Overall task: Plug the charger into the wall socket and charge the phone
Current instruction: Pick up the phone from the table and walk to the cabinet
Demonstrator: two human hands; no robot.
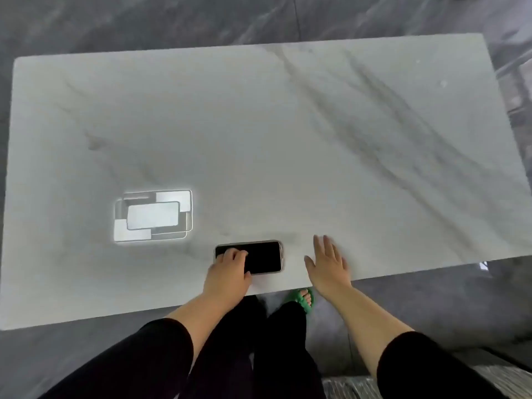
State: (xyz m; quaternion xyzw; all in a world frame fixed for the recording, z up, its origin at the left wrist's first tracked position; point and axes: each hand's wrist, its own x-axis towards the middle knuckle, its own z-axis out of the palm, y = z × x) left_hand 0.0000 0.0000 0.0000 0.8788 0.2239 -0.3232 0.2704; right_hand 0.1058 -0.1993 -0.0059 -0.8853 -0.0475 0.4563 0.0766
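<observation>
Fingers (239,254) of the left hand (229,270) curl onto the phone (263,257) lying flat on the bench (259,139); right hand (326,263) spread flat alongside, grasping nothing. Lamp reflection (152,216) glares beyond the left fingers.

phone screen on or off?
Off: the phone lies flat on the table, its screen plain black, left hand resting on one end.

The left hand (230,267) covers the left end of the phone (263,256) — the bench (259,125) hides one foot.
</observation>
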